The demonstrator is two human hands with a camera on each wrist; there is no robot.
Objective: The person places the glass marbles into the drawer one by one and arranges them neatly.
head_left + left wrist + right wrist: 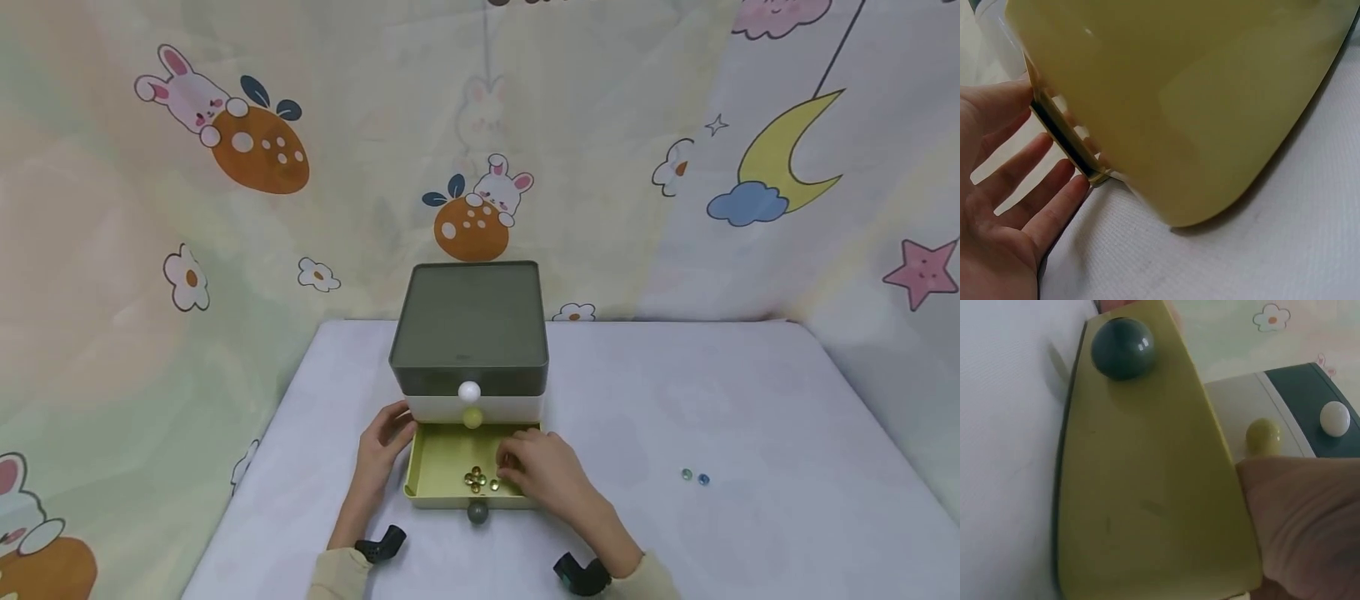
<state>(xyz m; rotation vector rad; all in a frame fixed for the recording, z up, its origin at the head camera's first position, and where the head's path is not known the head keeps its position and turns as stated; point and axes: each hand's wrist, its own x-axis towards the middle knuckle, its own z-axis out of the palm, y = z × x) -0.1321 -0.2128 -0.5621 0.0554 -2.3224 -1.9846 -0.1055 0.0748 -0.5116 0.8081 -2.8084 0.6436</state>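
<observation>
The bottom pale-yellow drawer (pixel 442 454) of a small stacked box (pixel 468 317) is pulled out. Inside it, several shiny gold glass gems (pixel 475 480) sit in a tight cluster, and a single gold gem (pixel 494 484) lies just right of them. My right hand (pixel 546 473) reaches over the drawer's right side, fingers curled down close to that gem; I cannot tell whether they pinch anything. My left hand (pixel 381 450) is at the drawer's left side, and its extended fingertips (pixel 1075 187) touch the edge at the back of the drawer.
On the white table to the right lie a green gem (pixel 686 474) and a blue gem (pixel 703 479). Round knobs stick out in front: white (pixel 469 392), yellow-green (pixel 472 417) and dark grey (pixel 477 512). A printed cloth backdrop (pixel 360 208) hangs behind the box.
</observation>
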